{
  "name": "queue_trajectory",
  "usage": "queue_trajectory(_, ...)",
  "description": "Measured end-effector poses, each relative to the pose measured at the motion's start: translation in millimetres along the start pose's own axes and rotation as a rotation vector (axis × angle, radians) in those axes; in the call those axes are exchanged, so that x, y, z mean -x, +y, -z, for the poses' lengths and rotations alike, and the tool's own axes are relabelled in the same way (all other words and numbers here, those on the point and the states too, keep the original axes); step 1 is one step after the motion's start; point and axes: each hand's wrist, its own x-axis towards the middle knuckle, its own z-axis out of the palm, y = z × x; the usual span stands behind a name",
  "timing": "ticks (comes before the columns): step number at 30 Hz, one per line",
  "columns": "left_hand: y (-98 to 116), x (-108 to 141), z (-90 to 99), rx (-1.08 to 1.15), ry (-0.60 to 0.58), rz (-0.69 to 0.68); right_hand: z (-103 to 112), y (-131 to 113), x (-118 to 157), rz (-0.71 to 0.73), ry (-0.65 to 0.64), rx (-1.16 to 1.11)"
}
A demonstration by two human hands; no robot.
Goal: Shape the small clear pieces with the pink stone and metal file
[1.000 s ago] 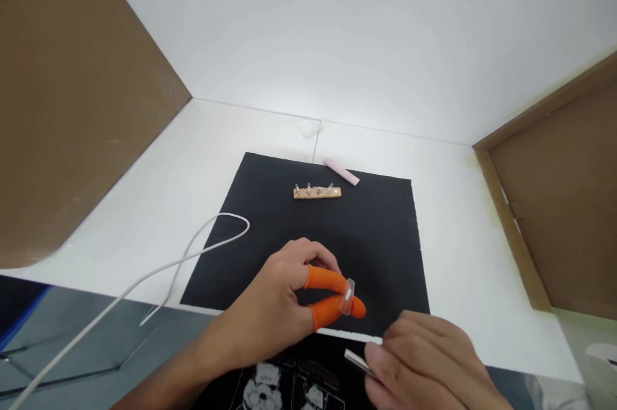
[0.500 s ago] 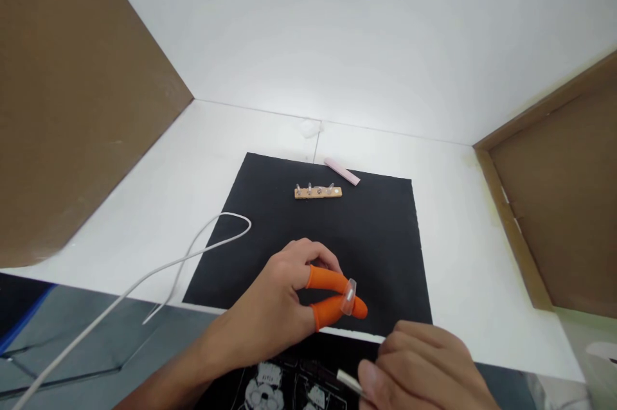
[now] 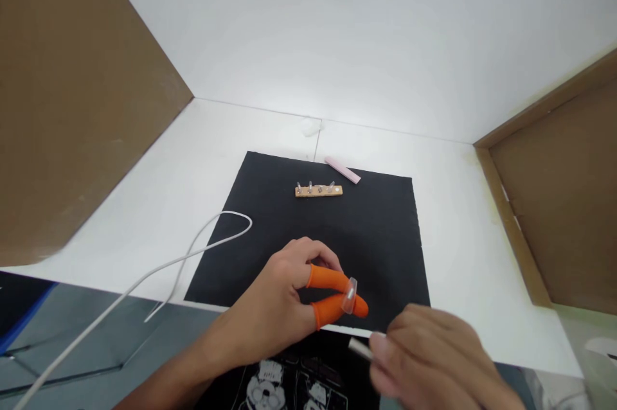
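Observation:
My left hand (image 3: pixel 299 291), with orange finger cots on thumb and index finger, pinches a small clear curved piece that looks like a false nail tip (image 3: pixel 350 295). Closed around a thin pale stick-like tool (image 3: pixel 360 349) is my right hand (image 3: pixel 434 358), below and to the right. The tool's flat end points toward the nail tip but stays apart from it; the rest is hidden in my fist. Farther back, a small wooden strip (image 3: pixel 338 191) carries several clear upright pieces like the one I hold.
A pink flat bar (image 3: pixel 343 169) lies across the back edge of the black mat (image 3: pixel 274 217). At the left, a white cable (image 3: pixel 190 254) loops over the mat and table edge. Brown panels (image 3: pixel 87 101) flank the white table (image 3: pixel 453 230), with a white wall behind.
My right hand has risen and shifted slightly right, bringing the pale tool's end up closer to the nail tip. My left hand and the nail tip have barely moved.

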Motion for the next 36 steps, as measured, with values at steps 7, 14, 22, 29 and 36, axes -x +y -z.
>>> queue_trajectory(7, -1.3, -0.1, -0.7, 0.002, 0.006, 0.004, 17.2, 23.6, 4.6, -0.072, 0.051, 0.036)
queue_trajectory(14, -2.4, -2.0, -2.4, 0.009, -0.002, -0.012, 8.6, -6.0, 7.0, -0.076, -0.062, 0.027)
queue_trajectory(22, -0.8, -4.2, -2.4, 0.006, -0.016, 0.025, 13.2, 25.7, 6.0, -0.031, 0.046, 0.084)
queue_trajectory(29, -2.2, -4.5, -3.2, 0.018, -0.010, 0.010, 2.3, -2.5, 6.0, -0.047, 0.007, 0.035)
queue_trajectory(36, -2.0, -4.2, -2.6, 0.018, -0.027, 0.035, 16.9, 36.0, 5.8, -0.050, 0.080, 0.057)
